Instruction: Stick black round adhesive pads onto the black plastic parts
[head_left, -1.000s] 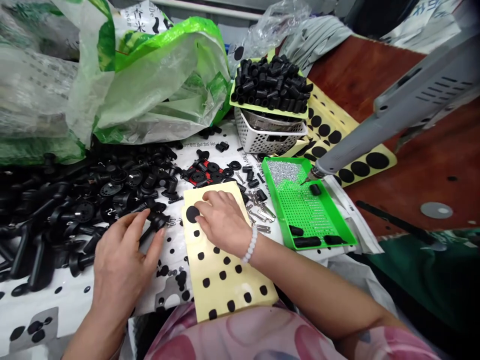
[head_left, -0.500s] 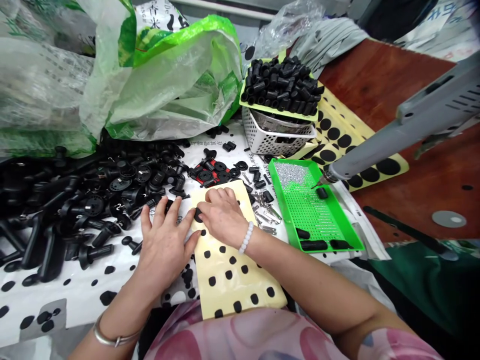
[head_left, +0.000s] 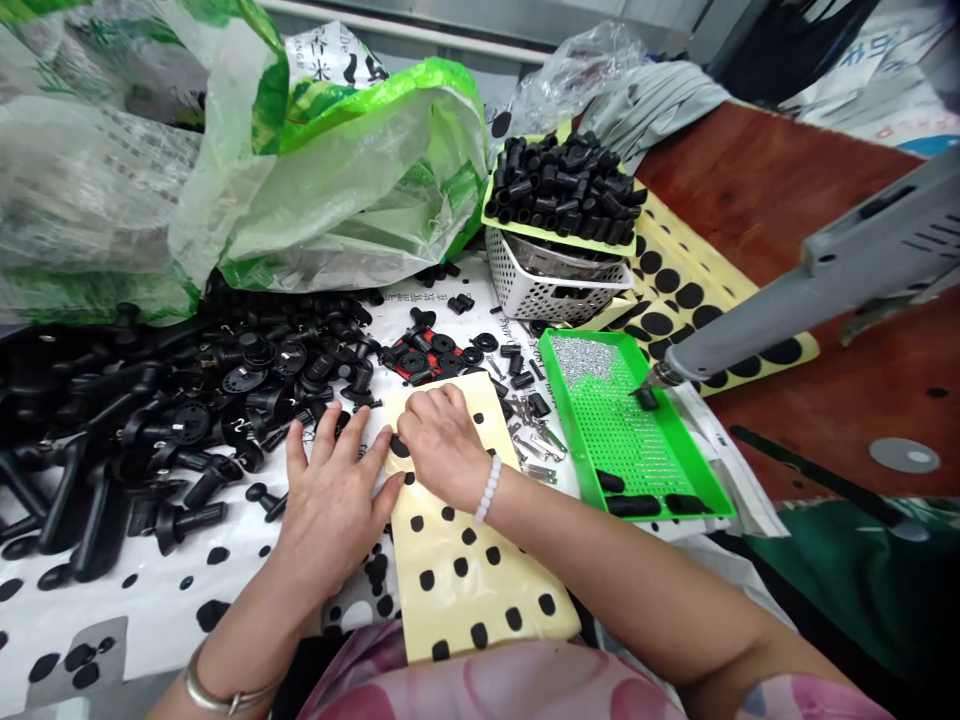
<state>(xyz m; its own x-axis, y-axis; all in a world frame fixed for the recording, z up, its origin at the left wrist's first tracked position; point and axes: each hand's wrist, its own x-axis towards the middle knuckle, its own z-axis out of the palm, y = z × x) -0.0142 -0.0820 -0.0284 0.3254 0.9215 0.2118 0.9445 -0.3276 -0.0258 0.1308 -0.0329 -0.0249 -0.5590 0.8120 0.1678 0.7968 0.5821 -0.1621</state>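
Note:
A pale yellow backing sheet (head_left: 480,590) with several black pads lies on the table in front of me. My left hand (head_left: 330,505) lies flat with fingers spread, pressing the sheet's left edge. My right hand (head_left: 442,440), with a white bead bracelet, rests curled on the sheet's top, fingertips pinched at a larger round black pad (head_left: 399,447). What, if anything, the fingers grip is hidden.
A heap of black plastic handles (head_left: 150,420) covers the left. Green-white bags (head_left: 300,170) stand behind. A green tray (head_left: 637,430) of screws, a white basket (head_left: 555,280) topped with black tubes, and a grey electric screwdriver (head_left: 787,290) lie to the right.
My left hand left the black parts and moved right onto the sheet's edge, flat. The right hand stayed at the round pad. The view shifted slightly down.

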